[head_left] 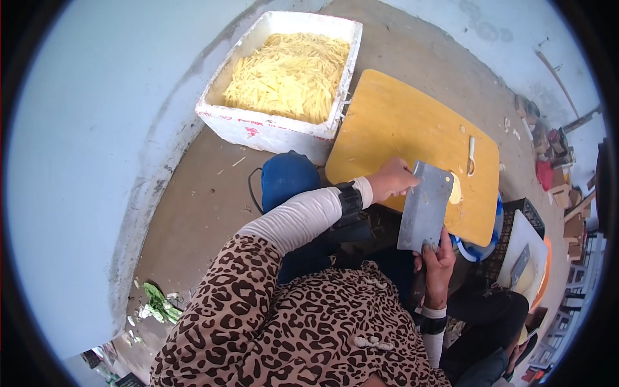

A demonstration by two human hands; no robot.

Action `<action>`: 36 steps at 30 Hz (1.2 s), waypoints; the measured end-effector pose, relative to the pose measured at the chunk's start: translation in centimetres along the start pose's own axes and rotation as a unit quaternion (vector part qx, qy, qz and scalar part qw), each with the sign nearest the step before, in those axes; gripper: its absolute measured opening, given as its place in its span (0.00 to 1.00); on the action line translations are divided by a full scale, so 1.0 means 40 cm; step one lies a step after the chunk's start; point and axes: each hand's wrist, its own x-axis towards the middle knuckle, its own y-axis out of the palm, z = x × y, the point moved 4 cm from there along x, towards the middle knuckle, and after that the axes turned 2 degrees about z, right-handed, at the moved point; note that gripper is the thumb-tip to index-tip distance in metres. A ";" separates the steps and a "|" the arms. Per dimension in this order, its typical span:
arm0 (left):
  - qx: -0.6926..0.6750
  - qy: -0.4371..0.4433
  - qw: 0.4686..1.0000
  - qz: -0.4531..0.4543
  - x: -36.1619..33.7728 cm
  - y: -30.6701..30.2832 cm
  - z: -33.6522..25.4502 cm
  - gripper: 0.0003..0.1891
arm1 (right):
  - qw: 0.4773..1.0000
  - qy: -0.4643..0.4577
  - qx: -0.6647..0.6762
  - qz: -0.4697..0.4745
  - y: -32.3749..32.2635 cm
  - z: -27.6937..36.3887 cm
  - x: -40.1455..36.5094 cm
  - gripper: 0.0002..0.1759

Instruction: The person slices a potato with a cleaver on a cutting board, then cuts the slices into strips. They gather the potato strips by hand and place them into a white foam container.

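A broad-bladed cleaver (425,208) is tilted over the near edge of a yellow cutting board (393,116). My right hand (439,266) grips it at the dark handle, with fingers against the base of the blade. At the blade's far left corner, the curled fingers of my left hand (391,179) pinch its edge; the fingertips are partly hidden. Pale yellow slices (456,189) lie on the board just right of the blade, partly covered by it. Farther right on the board rests a white-handled peeler (471,155).
A white foam box (277,127) full of yellow strips stands beyond the board. A blue rounded object (288,178) is beside my left forearm. To the right are a person's dark-clad leg (493,309), a black crate (525,209) and another cleaver (520,264). Green leaves (158,302) litter the floor.
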 end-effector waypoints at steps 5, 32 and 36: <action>0.005 -0.021 1.000 -0.010 -0.011 0.001 -0.009 0.06 | 1.000 0.004 0.007 0.000 -0.010 0.001 -0.001 0.36; 0.398 0.076 0.800 -0.444 -0.157 -0.961 -0.137 0.09 | 0.996 0.043 -0.066 -0.043 -0.018 -0.073 0.059 0.37; 0.534 0.095 0.737 -0.404 -0.123 -0.943 -0.113 0.15 | 0.991 0.033 -0.115 -0.052 -0.013 -0.068 0.064 0.37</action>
